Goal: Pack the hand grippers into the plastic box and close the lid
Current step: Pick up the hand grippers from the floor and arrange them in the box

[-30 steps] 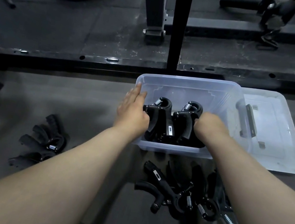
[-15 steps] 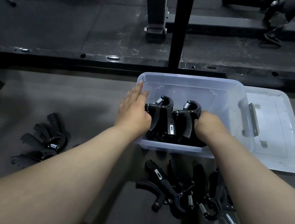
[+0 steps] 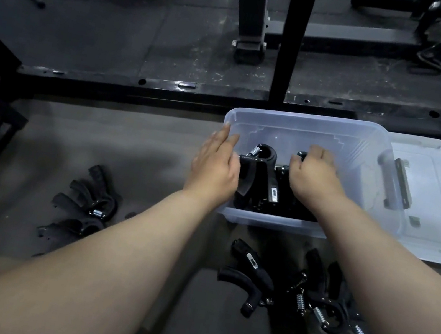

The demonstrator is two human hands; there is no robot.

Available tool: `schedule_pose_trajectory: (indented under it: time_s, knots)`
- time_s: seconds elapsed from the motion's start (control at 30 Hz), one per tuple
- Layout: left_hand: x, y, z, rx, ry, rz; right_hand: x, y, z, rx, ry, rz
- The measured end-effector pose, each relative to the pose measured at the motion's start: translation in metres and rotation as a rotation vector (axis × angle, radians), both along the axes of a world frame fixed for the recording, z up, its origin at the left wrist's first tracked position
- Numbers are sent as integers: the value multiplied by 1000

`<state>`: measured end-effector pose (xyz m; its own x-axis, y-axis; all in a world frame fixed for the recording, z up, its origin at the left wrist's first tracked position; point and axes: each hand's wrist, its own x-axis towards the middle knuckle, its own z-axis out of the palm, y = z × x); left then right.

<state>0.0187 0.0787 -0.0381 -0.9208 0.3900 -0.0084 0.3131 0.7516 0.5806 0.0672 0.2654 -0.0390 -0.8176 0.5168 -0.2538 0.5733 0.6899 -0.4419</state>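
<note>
At frame centre the clear plastic box (image 3: 309, 117) holds upright black hand grippers (image 3: 259, 170), the left hand (image 3: 213, 165) flat with fingers straight and together along its left wall, the right hand (image 3: 314, 176) curling its fingers over one, and the lid (image 3: 437, 209) lying at its right.

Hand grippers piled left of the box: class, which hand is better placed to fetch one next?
Left, probably. The left hand lies straight-fingered at the left wall of the plastic box, nearest that pile. The right hand is curled on a hand gripper inside the box and would have to cross over.
</note>
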Motion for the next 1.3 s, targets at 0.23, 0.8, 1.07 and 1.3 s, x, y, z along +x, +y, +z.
schedule_pose_trajectory:
  time_s: [0.23, 0.8, 1.07, 1.3]
  knots:
    - [-7, -67, -19, 12, -122, 309, -30, -81, 29, -279, 207, 218]
    - [-31, -218, -59, -558, -620, 730, -58, -133, 0, -312, 217, 222]
    - [-36, -206, -77, -623, -569, 710, -58, -136, -2, -276, 243, 211]
    - [-34, -215, -90, -675, -504, 664, -59, -136, -2, -275, 235, 204]
